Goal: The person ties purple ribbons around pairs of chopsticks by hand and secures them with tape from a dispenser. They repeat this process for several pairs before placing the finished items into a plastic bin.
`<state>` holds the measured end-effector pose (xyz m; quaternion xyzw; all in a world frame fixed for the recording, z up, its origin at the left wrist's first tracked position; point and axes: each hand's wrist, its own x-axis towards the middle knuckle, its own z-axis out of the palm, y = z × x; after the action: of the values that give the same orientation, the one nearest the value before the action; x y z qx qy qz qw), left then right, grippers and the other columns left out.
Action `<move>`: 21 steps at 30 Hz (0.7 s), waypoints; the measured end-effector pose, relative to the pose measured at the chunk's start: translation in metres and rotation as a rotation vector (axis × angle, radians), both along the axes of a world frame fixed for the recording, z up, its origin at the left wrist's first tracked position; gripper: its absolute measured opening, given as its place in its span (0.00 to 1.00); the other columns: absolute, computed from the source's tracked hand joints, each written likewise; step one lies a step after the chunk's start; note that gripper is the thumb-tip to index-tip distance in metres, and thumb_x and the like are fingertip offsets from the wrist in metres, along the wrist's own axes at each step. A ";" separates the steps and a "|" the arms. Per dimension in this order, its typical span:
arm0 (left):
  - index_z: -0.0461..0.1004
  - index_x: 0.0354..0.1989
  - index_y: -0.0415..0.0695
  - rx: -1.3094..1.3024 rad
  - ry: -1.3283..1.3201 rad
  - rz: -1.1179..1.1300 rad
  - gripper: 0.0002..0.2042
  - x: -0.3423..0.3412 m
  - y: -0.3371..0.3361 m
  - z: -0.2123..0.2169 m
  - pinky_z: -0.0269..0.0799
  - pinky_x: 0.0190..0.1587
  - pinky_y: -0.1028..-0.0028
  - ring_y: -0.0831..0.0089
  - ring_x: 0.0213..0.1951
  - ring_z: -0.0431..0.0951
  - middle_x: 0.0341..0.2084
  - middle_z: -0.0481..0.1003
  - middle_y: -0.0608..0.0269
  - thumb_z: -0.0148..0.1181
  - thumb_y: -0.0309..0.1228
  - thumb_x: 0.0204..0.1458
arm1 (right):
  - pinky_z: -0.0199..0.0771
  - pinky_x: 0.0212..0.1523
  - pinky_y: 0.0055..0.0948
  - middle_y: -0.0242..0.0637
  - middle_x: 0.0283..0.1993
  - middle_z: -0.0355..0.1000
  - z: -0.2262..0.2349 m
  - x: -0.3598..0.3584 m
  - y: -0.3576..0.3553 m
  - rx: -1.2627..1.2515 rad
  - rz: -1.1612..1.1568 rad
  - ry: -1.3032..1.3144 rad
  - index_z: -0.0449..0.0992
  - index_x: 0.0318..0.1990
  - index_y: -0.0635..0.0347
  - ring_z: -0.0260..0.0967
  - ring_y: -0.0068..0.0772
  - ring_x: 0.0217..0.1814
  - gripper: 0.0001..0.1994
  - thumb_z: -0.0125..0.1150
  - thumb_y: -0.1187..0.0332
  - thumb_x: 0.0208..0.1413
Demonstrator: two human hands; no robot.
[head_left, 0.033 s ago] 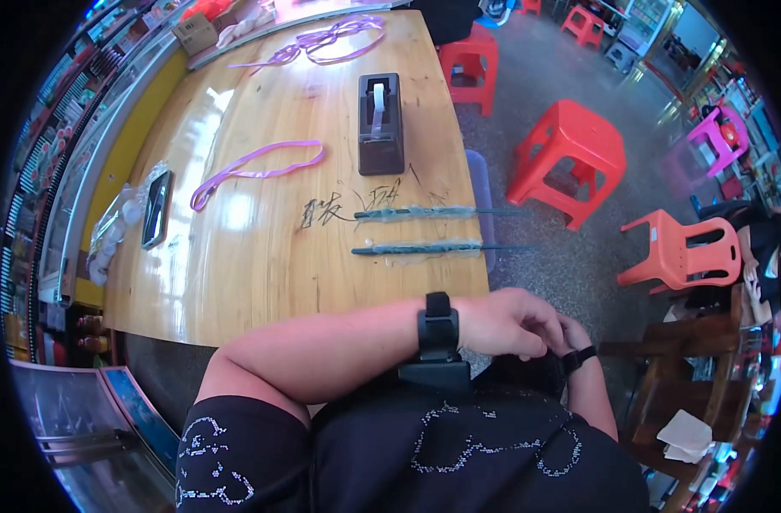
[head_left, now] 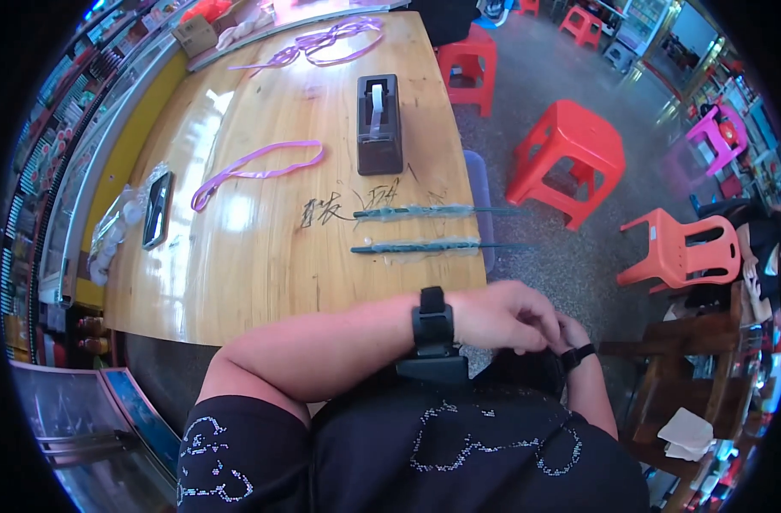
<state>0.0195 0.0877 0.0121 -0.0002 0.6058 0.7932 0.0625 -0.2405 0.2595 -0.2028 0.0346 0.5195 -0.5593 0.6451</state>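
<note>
My left arm crosses in front of my body, past the table's near edge. My left hand [head_left: 503,316] is closed, fingers curled down toward my right hand [head_left: 568,332]. The two meet at the fingertips, and whatever may be between them is hidden. Most of my right hand's fingers lie behind the left ones. Black straps circle both wrists. Nearest on the table are two thin dark green sticks, the upper stick [head_left: 425,212] and the lower stick [head_left: 416,248], each partly wrapped in clear film and jutting past the table's right edge.
On the wooden table [head_left: 271,248] stand a black tape dispenser [head_left: 379,141], a loop of purple ribbon [head_left: 262,160], a bundle of purple ribbon [head_left: 339,43] and a phone [head_left: 157,210] beside clear plastic packaging [head_left: 117,231]. A red stool [head_left: 574,141] and an orange chair [head_left: 686,252] stand right.
My left hand and wrist have shifted very slightly up and to the left. The things on the table stay where they were.
</note>
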 end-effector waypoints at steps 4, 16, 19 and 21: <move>0.73 0.33 0.41 0.090 0.145 0.345 0.04 0.028 -0.031 0.026 0.68 0.32 0.82 0.83 0.28 0.72 0.27 0.73 0.69 0.53 0.24 0.52 | 0.72 0.38 0.30 0.42 0.33 0.72 0.030 0.016 -0.008 0.072 0.038 0.082 0.70 0.38 0.64 0.70 0.33 0.34 0.09 0.48 0.68 0.54; 0.73 0.38 0.40 -1.565 -0.690 1.075 0.12 0.173 -0.178 0.017 0.69 0.43 0.63 0.55 0.42 0.74 0.34 0.73 0.45 0.55 0.30 0.44 | 0.73 0.35 0.31 0.41 0.31 0.73 0.021 0.011 0.003 -0.028 0.021 0.059 0.71 0.37 0.64 0.71 0.34 0.32 0.09 0.50 0.68 0.53; 0.76 0.25 0.40 -1.515 -0.703 1.002 0.07 0.179 -0.167 0.015 0.71 0.37 0.64 0.57 0.31 0.77 0.21 0.75 0.50 0.55 0.30 0.45 | 0.73 0.33 0.30 0.40 0.30 0.73 0.035 0.021 0.001 -0.043 0.020 0.093 0.71 0.38 0.63 0.70 0.32 0.30 0.09 0.50 0.68 0.54; 0.74 0.26 0.39 -1.308 -0.385 0.999 0.06 0.158 -0.145 0.031 0.68 0.29 0.71 0.65 0.26 0.74 0.21 0.74 0.55 0.56 0.29 0.46 | 0.71 0.33 0.28 0.40 0.31 0.73 0.044 0.024 0.006 -0.092 0.105 0.136 0.70 0.41 0.63 0.70 0.31 0.31 0.12 0.50 0.66 0.53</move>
<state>0.1775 -0.0573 0.0431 -0.4391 0.8505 0.2035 -0.2061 -0.2170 0.2652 -0.1588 -0.0604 0.5371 -0.5491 0.6375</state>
